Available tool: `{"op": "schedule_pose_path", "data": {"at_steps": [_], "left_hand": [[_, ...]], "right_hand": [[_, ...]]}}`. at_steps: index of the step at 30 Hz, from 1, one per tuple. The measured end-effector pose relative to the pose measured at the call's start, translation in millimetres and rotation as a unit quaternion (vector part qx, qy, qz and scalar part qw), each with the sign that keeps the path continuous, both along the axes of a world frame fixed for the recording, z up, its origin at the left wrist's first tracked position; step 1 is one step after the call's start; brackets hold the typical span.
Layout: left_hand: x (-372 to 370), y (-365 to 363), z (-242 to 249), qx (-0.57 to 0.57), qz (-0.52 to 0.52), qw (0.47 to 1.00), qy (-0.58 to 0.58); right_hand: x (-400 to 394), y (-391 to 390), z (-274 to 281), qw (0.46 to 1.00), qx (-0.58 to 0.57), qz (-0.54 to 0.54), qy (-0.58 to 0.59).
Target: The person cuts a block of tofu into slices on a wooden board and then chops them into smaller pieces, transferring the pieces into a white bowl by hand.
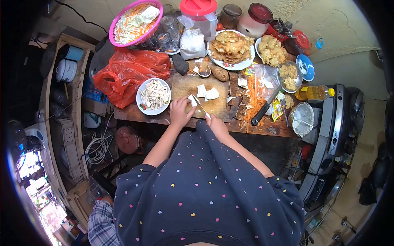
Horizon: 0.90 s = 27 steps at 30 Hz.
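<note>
On the worn wooden cutting board [184,84], my left hand [179,114] steadies a white block of food [193,101], which looks like tofu or tempeh, with its fingertips. My right hand [217,127] grips the pale handle of a small knife [202,108], whose blade lies against that block. Two more white pieces [211,94] rest just beyond the knife. Left of the board stands a white bowl [140,92] full of cut white strips [154,94]. Part of my right hand's fingers is hidden by the dark patterned shirt [209,180].
A red plastic bag [129,74] and a pink basin [113,30] of shredded vegetables sit at left. Behind are plates of fried fritters [232,46]. To the right lie a black-handled knife [259,115], carrot peelings [253,100] and an oil bottle [314,92]. A person's checked sleeve [101,223] shows lower left.
</note>
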State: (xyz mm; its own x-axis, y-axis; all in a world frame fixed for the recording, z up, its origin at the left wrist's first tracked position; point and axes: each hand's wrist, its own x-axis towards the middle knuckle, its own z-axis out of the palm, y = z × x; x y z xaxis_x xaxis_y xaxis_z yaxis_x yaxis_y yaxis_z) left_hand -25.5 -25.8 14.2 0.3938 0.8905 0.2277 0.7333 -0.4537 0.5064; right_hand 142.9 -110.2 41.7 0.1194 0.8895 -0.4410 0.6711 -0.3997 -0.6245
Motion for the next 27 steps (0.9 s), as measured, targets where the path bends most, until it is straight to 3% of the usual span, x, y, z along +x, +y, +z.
{"op": "schedule_pose_path", "data": {"at_steps": [27], "left_hand": [[1, 2, 3, 0.025, -0.008, 0.999, 0.019]], "right_hand": [[-6, 7, 15, 1.0, -0.012, 0.018, -0.016]]}}
